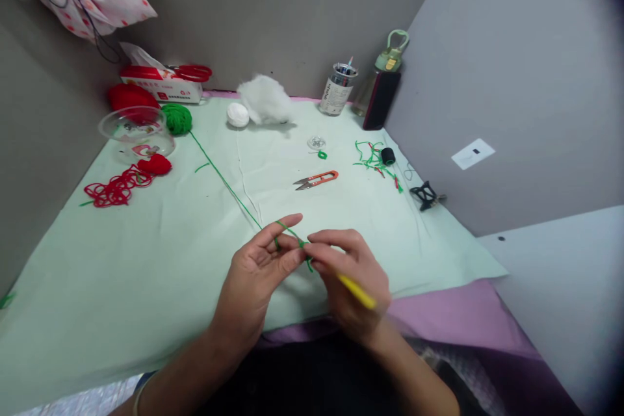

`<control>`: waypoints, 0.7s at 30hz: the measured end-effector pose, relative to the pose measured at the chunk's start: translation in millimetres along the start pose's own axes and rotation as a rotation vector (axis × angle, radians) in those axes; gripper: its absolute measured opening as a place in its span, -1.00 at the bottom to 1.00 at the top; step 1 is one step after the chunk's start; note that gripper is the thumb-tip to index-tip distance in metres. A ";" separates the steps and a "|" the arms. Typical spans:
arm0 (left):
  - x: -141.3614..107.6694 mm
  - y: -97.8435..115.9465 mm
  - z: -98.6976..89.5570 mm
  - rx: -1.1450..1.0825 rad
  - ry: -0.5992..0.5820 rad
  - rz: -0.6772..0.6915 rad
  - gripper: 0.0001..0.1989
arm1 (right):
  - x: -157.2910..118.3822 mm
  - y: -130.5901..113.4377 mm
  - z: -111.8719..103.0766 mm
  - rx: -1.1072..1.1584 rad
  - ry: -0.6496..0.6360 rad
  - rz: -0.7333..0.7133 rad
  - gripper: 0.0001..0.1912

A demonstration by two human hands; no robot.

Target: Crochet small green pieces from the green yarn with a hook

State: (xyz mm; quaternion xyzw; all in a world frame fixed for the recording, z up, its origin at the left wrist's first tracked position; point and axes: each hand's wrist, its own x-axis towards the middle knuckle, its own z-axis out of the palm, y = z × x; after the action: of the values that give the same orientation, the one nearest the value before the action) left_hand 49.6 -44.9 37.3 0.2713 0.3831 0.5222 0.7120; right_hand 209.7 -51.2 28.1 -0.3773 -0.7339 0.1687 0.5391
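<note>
Green yarn [225, 183] runs from a green yarn ball [177, 119] to my left hand [258, 266], where it loops over the raised index finger. The left thumb and a finger pinch a small green piece of yarn work [309, 262], its short tail hanging down. My right hand [355, 276] meets it at the fingertips, closed around a crochet hook with a yellow handle [358, 291]. The hook's tip is hidden at the yarn. Beyond my hands lie orange-handled thread snips [316, 180].
Red yarn [121, 185], a clear plastic tub [134, 127] and a tissue box [163, 86] are at left. White stuffing [266, 99] and a white yarn ball [238, 115] lie at the back. A pen can [338, 91], phone [381, 101], bottle [390, 58] and yarn scraps [373, 159] are at right.
</note>
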 end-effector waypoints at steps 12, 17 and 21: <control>0.3 0.2 -3.9 -0.034 -0.008 -0.022 -0.63 | 10.2 3.7 7.4 0.531 0.149 0.298 -0.82; 0.7 -0.2 -3.6 -0.013 -0.028 -0.024 -0.59 | 10.2 3.7 8.6 0.518 0.146 0.297 -0.82; 1.2 3.2 -3.3 -0.048 -0.031 -0.054 -0.51 | 8.6 4.8 6.5 0.553 0.160 0.325 -0.82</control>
State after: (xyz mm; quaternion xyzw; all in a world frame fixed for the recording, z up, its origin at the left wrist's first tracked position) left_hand 45.3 -42.9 37.6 0.2515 0.3667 0.5076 0.7380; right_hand 204.4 -40.7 28.3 -0.3409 -0.5457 0.4151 0.6431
